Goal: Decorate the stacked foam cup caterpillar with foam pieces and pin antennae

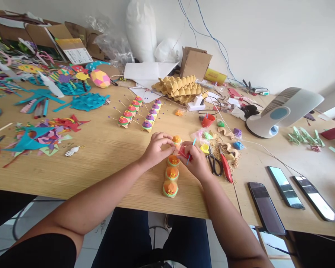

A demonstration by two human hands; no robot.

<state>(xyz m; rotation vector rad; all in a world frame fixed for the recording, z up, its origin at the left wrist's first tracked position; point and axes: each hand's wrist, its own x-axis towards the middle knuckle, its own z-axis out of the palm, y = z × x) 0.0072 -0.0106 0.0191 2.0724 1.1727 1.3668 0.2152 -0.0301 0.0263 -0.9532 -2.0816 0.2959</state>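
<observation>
Head view: orange egg-carton strip (pixel 172 173) at lower centre of frame, smiling cups in column. Right hand (pixel 195 160) grips thin blue stick (pixel 194 142), red piece (pixel 182 151) by its fingers. Left hand (pixel 159 149) at centre, thumb and fingertips nearly together; cannot tell if pinching anything. Red-topped strip (pixel 132 108), purple-topped strip (pixel 150 117) left of upper centre.

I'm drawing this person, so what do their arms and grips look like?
A black sleeve ends near the left elbow. Both forearms are bare, slim at the wrist and wider toward the elbow, with no watch or bracelet showing. The left grip and right grip wear no gloves.
</observation>
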